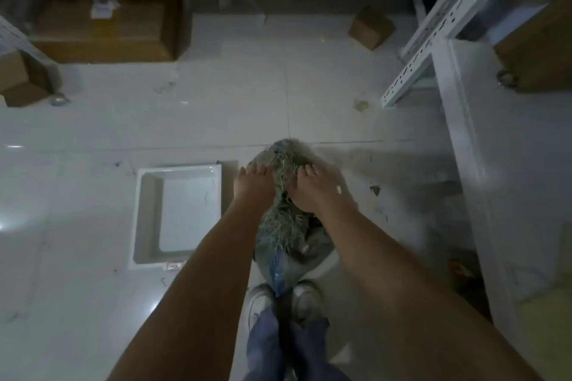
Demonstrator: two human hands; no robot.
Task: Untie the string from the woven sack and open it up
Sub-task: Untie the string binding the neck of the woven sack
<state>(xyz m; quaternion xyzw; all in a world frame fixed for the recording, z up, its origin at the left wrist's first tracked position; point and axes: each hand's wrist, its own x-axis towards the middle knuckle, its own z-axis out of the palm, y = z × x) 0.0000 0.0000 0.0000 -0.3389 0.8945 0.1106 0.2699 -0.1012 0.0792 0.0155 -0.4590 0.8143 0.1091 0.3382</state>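
The woven sack (286, 260) stands on the floor just in front of my feet, grey with a blue patch low on its side. Its mouth gapes and a mass of dry, straw-like stuff (283, 219) bulges out of the top. My left hand (252, 189) presses on the left of that mass, fingers curled over it. My right hand (312, 190) grips the right side the same way. The top of the clump is blurred. No string can be made out.
A shallow white tray (148, 216) lies on the tiled floor left of the sack. White metal shelving (433, 37) runs along the right. Cardboard boxes (102, 25) sit at the back left, and a small box (371, 28) at the back. My shoes (284, 300) touch the sack's base.
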